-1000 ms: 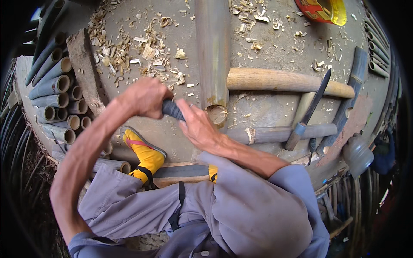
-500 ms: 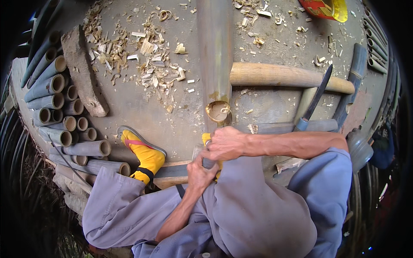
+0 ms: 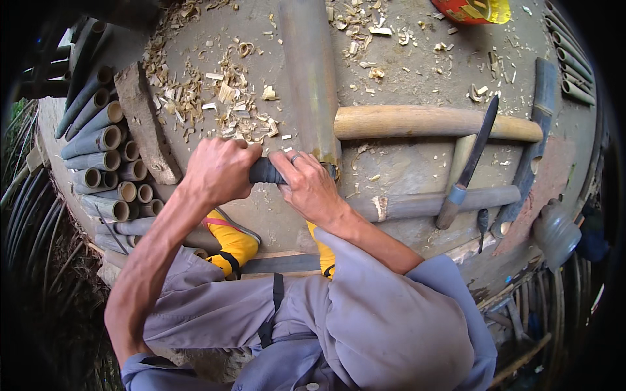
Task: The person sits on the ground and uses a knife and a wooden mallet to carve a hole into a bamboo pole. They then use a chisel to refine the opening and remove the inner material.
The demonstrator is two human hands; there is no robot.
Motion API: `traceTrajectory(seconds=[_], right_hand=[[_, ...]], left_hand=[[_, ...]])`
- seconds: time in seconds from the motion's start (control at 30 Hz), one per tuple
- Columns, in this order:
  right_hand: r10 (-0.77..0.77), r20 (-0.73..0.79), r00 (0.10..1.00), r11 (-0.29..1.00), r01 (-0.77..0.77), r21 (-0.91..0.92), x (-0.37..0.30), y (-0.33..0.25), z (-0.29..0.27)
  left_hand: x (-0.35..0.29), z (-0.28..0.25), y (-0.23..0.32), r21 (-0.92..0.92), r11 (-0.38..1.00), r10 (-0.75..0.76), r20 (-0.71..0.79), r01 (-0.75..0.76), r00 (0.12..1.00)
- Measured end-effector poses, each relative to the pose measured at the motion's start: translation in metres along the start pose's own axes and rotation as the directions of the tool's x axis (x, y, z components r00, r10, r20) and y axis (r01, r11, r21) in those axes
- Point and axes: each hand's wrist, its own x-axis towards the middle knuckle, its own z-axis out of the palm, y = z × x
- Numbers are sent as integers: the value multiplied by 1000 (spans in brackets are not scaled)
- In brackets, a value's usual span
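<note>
A thick bamboo pole [image 3: 308, 78] lies lengthwise before me, its cut end toward me. Level with that end, a tool's dark-wrapped handle [image 3: 266, 171] lies crosswise. My left hand [image 3: 222, 171] is closed in a fist around the handle's left end. My right hand [image 3: 312, 188], a ring on one finger, wraps the other end and rests against the pole's mouth. Both hands hide most of the tool; its working part is not clear to see. Yellow-socked feet, one [image 3: 235, 242] in a sandal, stand below my hands.
Wood shavings [image 3: 225, 98] litter the ground. Cut bamboo tubes [image 3: 107, 159] are stacked at left beside a rough slab [image 3: 147, 124]. To the right, a bamboo frame [image 3: 437, 122] bears a long-bladed knife [image 3: 479, 143]. A clear jar [image 3: 556, 233] and a red container [image 3: 469, 10] stand farther off.
My left hand has swung up and left from my lap with the handle. My right hand has moved slightly up and left, and now covers the pole's previously visible mouth.
</note>
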Motion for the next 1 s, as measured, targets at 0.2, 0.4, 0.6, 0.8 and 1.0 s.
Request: traceTrajectory(seconds=[0.2,0.4,0.6,0.8,1.0], right_hand=[[223,-288,931,949,-139,283,-4,12,-8],[89,207,974,994,-73,-81,-21,17,-7],[-120,-147,982,978,142,153,-64,-35,-68],[442,13,897,743,-374,556,-113,-3,-72],[395,-91,914,917,-386,102,-176,20,-47]], left_hand=[[72,-59,34,282,911,262,166,-301,951],[13,23,2,-221,974,28,334,49,942],[-93,57,74,-887,112,-460,354,449,814],[-56,88,153,-874,450,-173,-287,-184,942],[28,111,150,-854,-343,4,416,392,909]])
